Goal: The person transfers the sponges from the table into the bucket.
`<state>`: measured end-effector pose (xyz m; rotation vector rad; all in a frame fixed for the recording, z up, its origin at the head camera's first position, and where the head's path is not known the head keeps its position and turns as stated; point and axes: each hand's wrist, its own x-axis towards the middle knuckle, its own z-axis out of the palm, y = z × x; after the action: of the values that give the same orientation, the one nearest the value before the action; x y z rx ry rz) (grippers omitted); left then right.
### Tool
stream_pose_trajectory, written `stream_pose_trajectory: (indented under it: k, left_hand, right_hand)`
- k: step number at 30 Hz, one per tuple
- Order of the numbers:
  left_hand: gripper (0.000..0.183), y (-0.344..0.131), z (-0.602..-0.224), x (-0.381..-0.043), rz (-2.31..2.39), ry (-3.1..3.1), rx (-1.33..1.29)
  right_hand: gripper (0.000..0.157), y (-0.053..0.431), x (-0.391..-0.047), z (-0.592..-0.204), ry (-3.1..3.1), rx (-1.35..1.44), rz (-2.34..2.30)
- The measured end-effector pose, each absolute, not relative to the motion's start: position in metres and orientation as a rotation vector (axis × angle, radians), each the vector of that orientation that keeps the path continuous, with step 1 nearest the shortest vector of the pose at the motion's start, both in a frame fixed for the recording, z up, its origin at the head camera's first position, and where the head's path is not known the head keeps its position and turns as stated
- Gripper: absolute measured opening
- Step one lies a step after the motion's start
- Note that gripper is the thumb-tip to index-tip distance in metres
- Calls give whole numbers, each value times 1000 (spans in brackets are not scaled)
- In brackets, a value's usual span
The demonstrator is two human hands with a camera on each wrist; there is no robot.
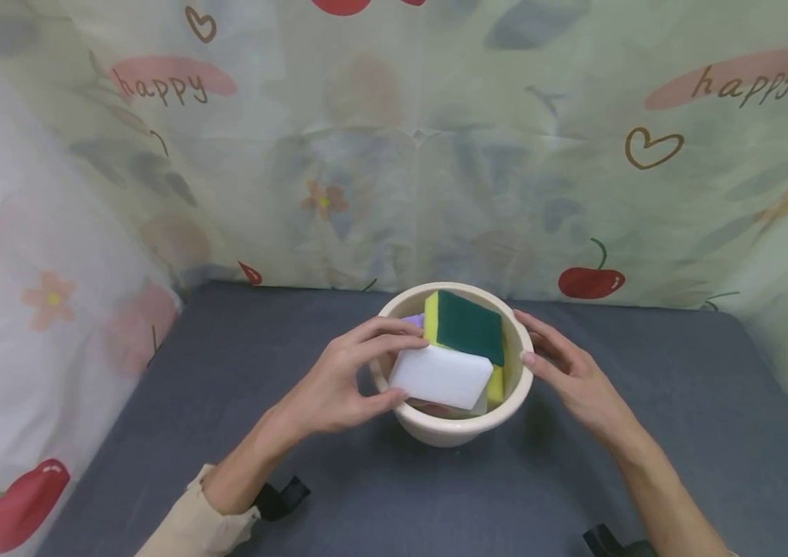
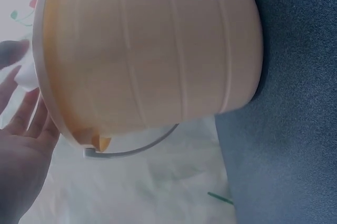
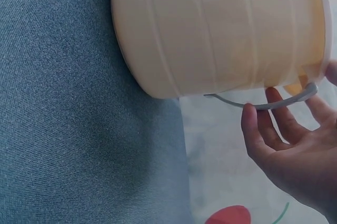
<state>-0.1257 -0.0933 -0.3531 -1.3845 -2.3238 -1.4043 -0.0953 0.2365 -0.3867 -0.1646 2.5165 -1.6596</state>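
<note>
A cream bucket [image 1: 441,433] stands on the dark cloth, holding several sponges. My left hand [image 1: 345,379] reaches over its left rim and pinches a white sponge [image 1: 441,377], thumb at the near corner and fingers at the far one. In the left wrist view, part of that white sponge [image 2: 26,78] shows between thumb and fingers. Behind it a yellow sponge with a green scouring side [image 1: 470,325] leans up in the bucket. My right hand [image 1: 574,375] holds the bucket's right rim, fingers bent around the outside by the grey handle [image 3: 263,106].
More yellow sponge [image 1: 496,387] and a purple piece [image 1: 416,319] show lower inside the bucket. The bucket's handle hangs down its far side. A dark grey cloth [image 1: 178,433] covers the table, and a printed curtain [image 1: 414,209] hangs behind and at both sides.
</note>
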Motion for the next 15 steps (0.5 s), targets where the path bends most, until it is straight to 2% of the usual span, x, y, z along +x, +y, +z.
stream_pose_trajectory:
  k: [7, 15]
  left_hand:
    - [48, -99, -354, -126, -1401, -2298, -1360]
    - [57, -103, -355, -125, -1313, -2350, -1364]
  right_hand:
    - [60, 237, -94, -385, 2556, -189, -1614]
    - [53, 243, -87, -383, 2701, -246, -1548]
